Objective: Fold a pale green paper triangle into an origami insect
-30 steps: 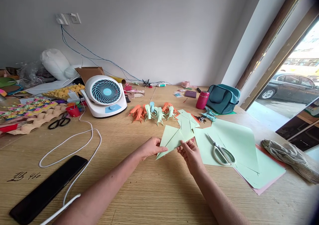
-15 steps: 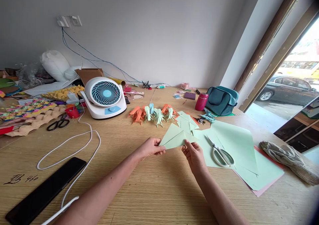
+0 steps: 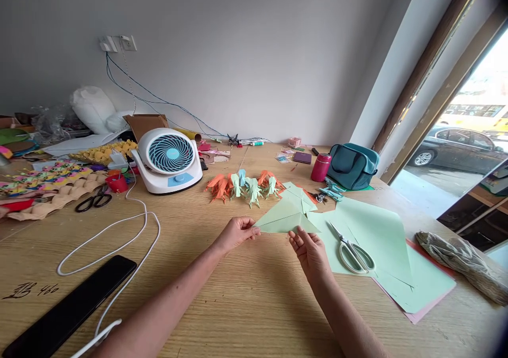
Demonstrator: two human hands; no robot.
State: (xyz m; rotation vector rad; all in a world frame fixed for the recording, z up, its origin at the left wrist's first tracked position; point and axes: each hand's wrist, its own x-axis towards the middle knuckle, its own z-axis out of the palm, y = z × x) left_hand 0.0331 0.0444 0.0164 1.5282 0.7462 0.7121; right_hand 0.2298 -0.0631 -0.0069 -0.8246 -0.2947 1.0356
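Right of the fan [image 3: 171, 157], I can't see beneath the folded paper [image 3: 280, 218] — white cable [image 3: 97, 339], in front, cropped (bottom edge).

Left forearm [image 3: 174, 289], right forearm [image 3: 349, 313] slanted inward, bare. Left hand [image 3: 238, 233] pinched, thumb [image 3: 252, 231] uppermost; right hand [image 3: 311, 252] (slightly lower) pinched too, fingers [image 3: 297, 246] curled.

Place: looks like a craft workroom, right at street level!
Tabletop [image 3: 238, 284]: origami figures [image 3: 253, 189] crowd the middle, white-handled scissors [image 3: 349, 246] lie on green paper sheets [image 3: 375, 220]!
Street side: and there, a dark sedan [image 3: 456, 147], just outside!
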